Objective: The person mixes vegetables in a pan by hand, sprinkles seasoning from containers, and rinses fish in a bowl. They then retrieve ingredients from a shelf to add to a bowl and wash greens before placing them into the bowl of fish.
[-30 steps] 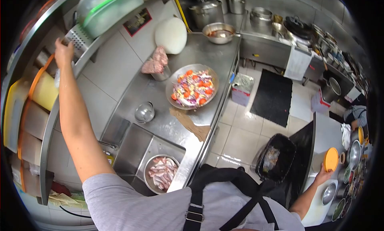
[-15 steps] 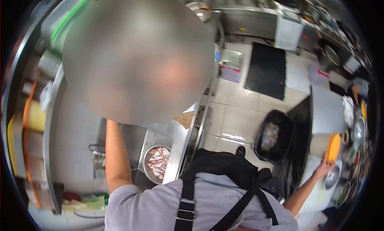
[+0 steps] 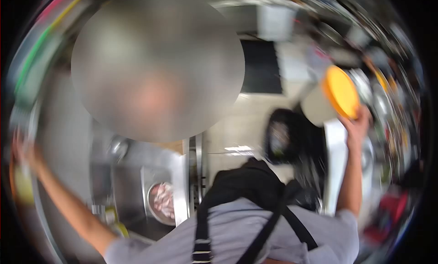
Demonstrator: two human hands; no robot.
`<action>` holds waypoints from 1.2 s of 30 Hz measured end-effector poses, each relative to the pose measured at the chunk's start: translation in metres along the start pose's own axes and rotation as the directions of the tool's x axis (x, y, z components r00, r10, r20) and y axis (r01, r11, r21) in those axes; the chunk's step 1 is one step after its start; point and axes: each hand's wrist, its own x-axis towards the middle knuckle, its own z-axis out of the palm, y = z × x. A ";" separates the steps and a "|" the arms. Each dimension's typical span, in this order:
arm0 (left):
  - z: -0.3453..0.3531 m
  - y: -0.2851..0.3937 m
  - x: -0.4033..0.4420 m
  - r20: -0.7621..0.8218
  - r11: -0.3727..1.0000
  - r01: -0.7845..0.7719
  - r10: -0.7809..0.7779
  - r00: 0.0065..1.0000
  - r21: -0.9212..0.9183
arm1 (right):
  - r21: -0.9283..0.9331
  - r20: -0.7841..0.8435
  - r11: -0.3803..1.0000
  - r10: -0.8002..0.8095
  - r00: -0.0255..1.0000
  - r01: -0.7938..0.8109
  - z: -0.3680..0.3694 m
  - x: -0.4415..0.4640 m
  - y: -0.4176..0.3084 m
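My right hand [image 3: 358, 120] grips a round tub [image 3: 317, 104] with an orange lid [image 3: 341, 91], held tilted out to the right over the floor and the white counter. My left hand [image 3: 25, 150] is stretched to the shelf at the far left, near a yellow container [image 3: 23, 184]; motion smears its fingers. A metal bowl of raw meat pieces [image 3: 163, 200] stands in the sink [image 3: 127, 195]. Beside the sink is a small metal bowl [image 3: 118, 147]. A large blurred oval hides the upper left of the view.
A black-lined bin [image 3: 280, 136] stands on the floor right of the steel counter [image 3: 175, 159]. Beyond it lies a black mat [image 3: 261, 67]. The long shelf [image 3: 41, 213] curves down the left side. Blurred bowls and containers line the right edge.
The view has swung to the right. My right hand has raised the tub and brought it closer. My left arm left the shelf, passed behind the blurred oval, and now reaches the shelf lower down.
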 end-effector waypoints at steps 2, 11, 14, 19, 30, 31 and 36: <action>-0.029 -0.016 0.052 0.262 0.490 -0.671 0.663 0.701 0.556 | 0.319 0.141 0.946 0.002 0.990 -0.047 0.042 0.025 -0.030; -0.060 0.069 0.035 0.247 0.672 0.251 -0.554 0.795 0.697 | 0.816 0.275 0.570 -0.527 0.804 0.094 0.274 0.082 -0.305; -0.094 0.077 0.028 0.234 0.590 0.237 -0.610 0.758 0.772 | 0.942 0.236 0.335 -0.645 0.727 -0.008 0.323 0.057 -0.432; -0.118 0.091 -0.007 0.181 0.565 0.240 -0.587 0.789 0.789 | 0.973 0.211 0.219 -0.729 0.652 -0.070 0.381 0.007 -0.600; -0.164 0.103 -0.071 -0.243 0.807 0.267 -0.158 0.957 0.526 | 0.899 0.150 0.344 -0.823 0.548 0.272 0.480 -0.120 -0.817; -0.178 0.105 -0.079 -0.246 0.804 0.276 -0.166 0.955 0.527 | 0.811 0.117 0.404 -0.821 0.559 0.422 0.483 -0.126 -0.827; -0.244 0.128 -0.131 -0.523 0.866 0.465 -0.314 0.793 0.185 | 0.699 0.320 0.550 -0.811 0.489 0.456 0.502 -0.125 -0.861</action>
